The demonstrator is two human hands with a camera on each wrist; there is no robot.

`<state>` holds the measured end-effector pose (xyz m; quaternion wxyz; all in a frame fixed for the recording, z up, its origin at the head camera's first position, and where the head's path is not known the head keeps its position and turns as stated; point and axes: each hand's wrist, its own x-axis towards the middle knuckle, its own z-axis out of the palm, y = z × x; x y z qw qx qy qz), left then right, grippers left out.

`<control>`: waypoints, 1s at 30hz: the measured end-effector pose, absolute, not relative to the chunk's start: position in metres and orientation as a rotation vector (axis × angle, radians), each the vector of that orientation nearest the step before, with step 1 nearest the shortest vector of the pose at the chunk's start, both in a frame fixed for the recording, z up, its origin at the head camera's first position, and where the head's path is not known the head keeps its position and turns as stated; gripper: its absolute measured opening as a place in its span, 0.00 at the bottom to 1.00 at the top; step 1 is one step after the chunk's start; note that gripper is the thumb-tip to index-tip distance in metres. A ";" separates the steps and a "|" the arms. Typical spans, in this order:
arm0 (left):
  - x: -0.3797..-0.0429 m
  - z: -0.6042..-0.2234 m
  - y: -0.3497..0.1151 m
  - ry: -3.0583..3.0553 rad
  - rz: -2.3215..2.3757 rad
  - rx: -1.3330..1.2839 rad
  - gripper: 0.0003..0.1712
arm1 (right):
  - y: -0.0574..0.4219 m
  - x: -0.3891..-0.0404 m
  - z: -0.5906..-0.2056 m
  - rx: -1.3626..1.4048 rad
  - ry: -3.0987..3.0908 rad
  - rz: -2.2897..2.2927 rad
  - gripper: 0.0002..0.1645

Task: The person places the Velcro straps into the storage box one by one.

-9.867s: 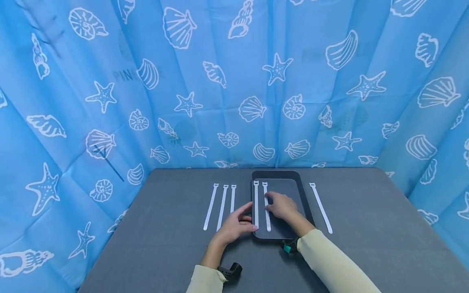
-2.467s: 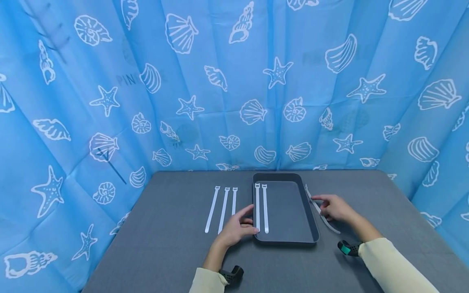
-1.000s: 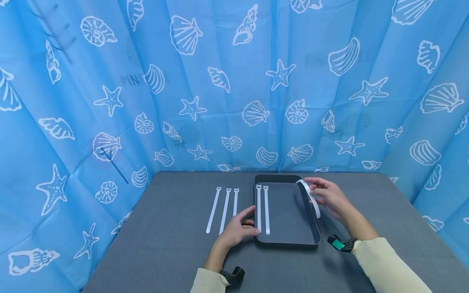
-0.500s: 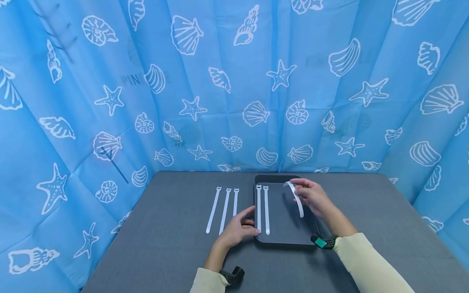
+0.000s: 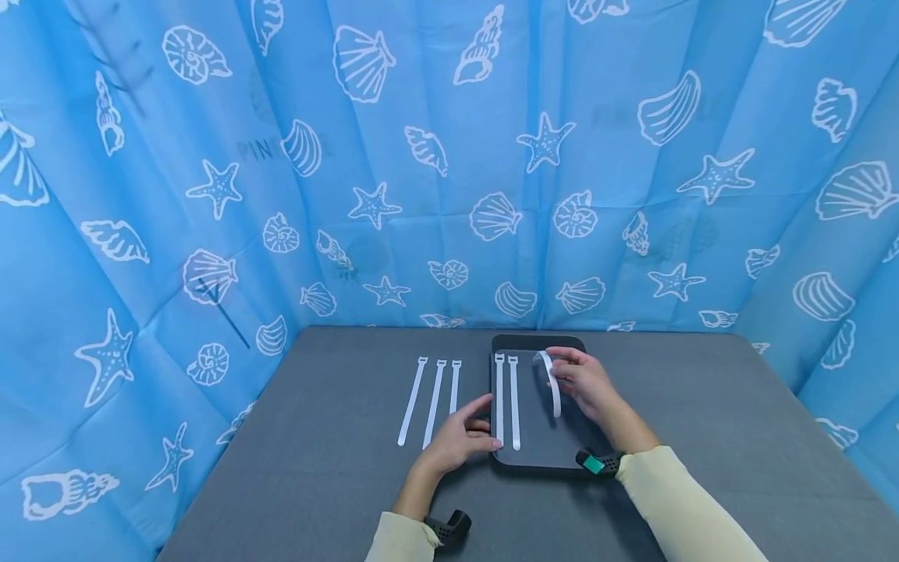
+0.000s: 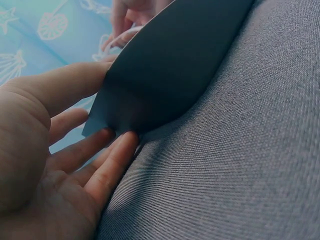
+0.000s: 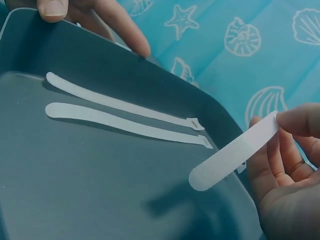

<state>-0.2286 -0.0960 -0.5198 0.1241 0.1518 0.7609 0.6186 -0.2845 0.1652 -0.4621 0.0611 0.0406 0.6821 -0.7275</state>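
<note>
A dark grey tray (image 5: 539,342) lies on the table, two white hook-and-loop cable ties, one (image 5: 499,398) and another (image 5: 515,402), lengthwise along its left side. My left hand (image 5: 453,445) holds the tray's left wall near the front corner; the left wrist view shows fingertips against the outer wall (image 6: 165,65) and the thumb at the rim. Over the tray floor, right of those two, my right hand (image 5: 590,389) pinches a third cable tie (image 7: 230,157) between thumb and fingers. This strap bows in an arc, its rounded end hanging free above the floor.
Left of the tray, three more white cable ties lie on the grey table (image 5: 337,453): an outer one (image 5: 413,402), a middle one (image 5: 435,402) and an inner one (image 5: 455,384), partly behind my left hand. A blue shell-print curtain (image 5: 449,156) hangs behind the table.
My right hand was at the second tie in the tray, then picked up the tie from the table's right side and carried it left over the tray wall. The left hand stays at the tray.
</note>
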 end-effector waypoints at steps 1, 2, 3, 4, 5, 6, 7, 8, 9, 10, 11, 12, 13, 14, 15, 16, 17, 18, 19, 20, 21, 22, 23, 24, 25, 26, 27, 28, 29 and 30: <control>-0.229 -0.520 -0.096 2.216 1.805 0.442 0.45 | 0.165 -0.285 -0.463 0.137 2.069 -2.195 0.23; -0.229 -0.520 -0.095 2.212 1.807 0.442 0.45 | 0.164 -0.285 -0.464 0.156 2.077 -2.186 0.23; -0.229 -0.519 -0.095 2.208 1.809 0.444 0.45 | 0.164 -0.285 -0.465 0.171 2.089 -2.171 0.23; -0.229 -0.519 -0.095 2.209 1.809 0.447 0.45 | 0.163 -0.285 -0.466 0.186 2.102 -2.154 0.23; -0.229 -0.519 -0.095 2.206 1.812 0.450 0.45 | 0.162 -0.285 -0.467 0.203 2.114 -2.135 0.23; -0.229 -0.519 -0.095 2.205 1.813 0.452 0.45 | 0.162 -0.285 -0.469 0.225 2.120 -2.121 0.23; -0.228 -0.519 -0.095 2.205 1.812 0.453 0.45 | 0.161 -0.284 -0.469 0.238 2.124 -2.108 0.23; -0.228 -0.519 -0.095 2.203 1.814 0.457 0.45 | 0.161 -0.284 -0.470 0.254 2.125 -2.100 0.24; -0.228 -0.519 -0.095 2.202 1.813 0.458 0.45 | 0.160 -0.283 -0.471 0.264 2.131 -2.086 0.24; -0.228 -0.519 -0.095 2.203 1.811 0.457 0.45 | 0.159 -0.283 -0.471 0.278 2.135 -2.075 0.24; -0.229 -0.519 -0.095 2.204 1.810 0.456 0.45 | 0.159 -0.283 -0.472 0.289 2.142 -2.063 0.24; -0.229 -0.519 -0.096 2.205 1.810 0.455 0.45 | 0.158 -0.283 -0.473 0.301 2.152 -2.050 0.24; -0.229 -0.519 -0.096 2.210 1.806 0.454 0.45 | 0.158 -0.282 -0.473 0.295 2.165 -2.035 0.24; -0.229 -0.519 -0.096 2.213 1.803 0.453 0.45 | 0.157 -0.282 -0.474 0.307 2.173 -2.022 0.24; -0.229 -0.519 -0.096 2.218 1.799 0.451 0.45 | 0.156 -0.282 -0.474 0.316 2.188 -2.001 0.23; -0.229 -0.519 -0.096 2.222 1.796 0.449 0.45 | 0.155 -0.282 -0.474 0.331 2.199 -1.984 0.23; -0.229 -0.519 -0.096 2.224 1.795 0.449 0.45 | 0.155 -0.282 -0.475 0.342 2.212 -1.966 0.23; -0.229 -0.519 -0.096 2.226 1.792 0.449 0.45 | 0.154 -0.282 -0.475 0.358 2.221 -1.947 0.22; -0.229 -0.519 -0.096 2.226 1.790 0.448 0.45 | 0.154 -0.282 -0.476 0.364 2.231 -1.931 0.22; -0.229 -0.519 -0.096 2.226 1.790 0.446 0.45 | 0.153 -0.282 -0.476 0.388 2.238 -1.917 0.21; -0.229 -0.519 -0.095 2.224 1.792 0.445 0.45 | 0.152 -0.282 -0.476 0.397 2.247 -1.905 0.21; -0.229 -0.519 -0.095 2.222 1.793 0.446 0.45 | 0.152 -0.281 -0.477 0.404 2.253 -1.896 0.20; -0.229 -0.519 -0.095 2.225 1.792 0.446 0.45 | 0.151 -0.281 -0.477 0.407 2.260 -1.887 0.20; -0.229 -0.519 -0.095 2.227 1.791 0.445 0.45 | 0.151 -0.281 -0.477 0.412 2.270 -1.877 0.19; -0.229 -0.519 -0.095 2.229 1.790 0.443 0.45 | 0.150 -0.281 -0.478 0.408 2.286 -1.864 0.19; -0.229 -0.519 -0.095 2.234 1.787 0.441 0.45 | 0.150 -0.281 -0.478 0.411 2.300 -1.851 0.18; -0.229 -0.519 -0.096 2.235 1.788 0.441 0.45 | 0.150 -0.281 -0.479 0.409 2.317 -1.835 0.17; -0.229 -0.519 -0.096 2.237 1.787 0.440 0.45 | 0.150 -0.281 -0.480 0.403 2.340 -1.813 0.17; -0.229 -0.518 -0.096 2.237 1.786 0.439 0.45 | 0.150 -0.281 -0.481 0.399 2.364 -1.789 0.16; -0.229 -0.518 -0.096 2.234 1.787 0.439 0.45 | 0.150 -0.281 -0.482 0.392 2.391 -1.763 0.16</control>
